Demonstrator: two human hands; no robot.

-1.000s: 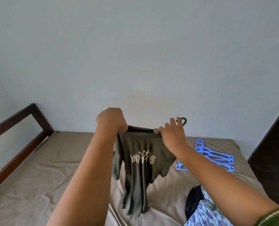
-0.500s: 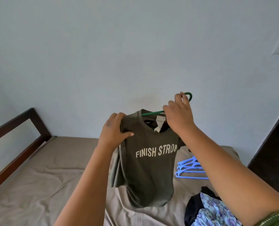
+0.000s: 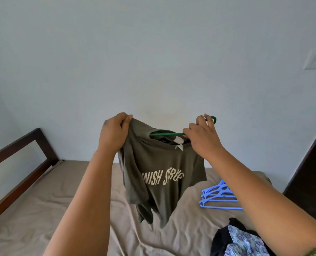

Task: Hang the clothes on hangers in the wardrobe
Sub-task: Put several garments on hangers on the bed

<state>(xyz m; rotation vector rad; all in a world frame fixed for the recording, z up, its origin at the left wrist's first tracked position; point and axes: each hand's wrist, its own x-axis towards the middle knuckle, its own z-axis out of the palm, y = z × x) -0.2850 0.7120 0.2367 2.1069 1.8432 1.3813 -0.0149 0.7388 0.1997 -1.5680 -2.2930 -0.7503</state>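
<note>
An olive-green T-shirt (image 3: 159, 174) with pale lettering hangs in the air above the bed. My left hand (image 3: 114, 132) grips its left shoulder and holds it high. A green hanger (image 3: 167, 134) lies across the shirt's neck opening, its hook sticking up at the right. My right hand (image 3: 202, 137) grips the hanger by the neck and hook, together with the right side of the collar. The hanger's left arm is hidden inside the shirt.
A bed with a brown sheet (image 3: 42, 209) and a dark wooden frame (image 3: 24, 163) lies below. Several blue hangers (image 3: 218, 196) lie on it at the right. A heap of dark and floral clothes (image 3: 240, 241) sits at the lower right. A plain wall stands behind.
My left hand has shifted from the shirt's front up to its left shoulder and pulled it leftward and higher. The shirt has crumpled, and the lettering now looks wrinkled.
</note>
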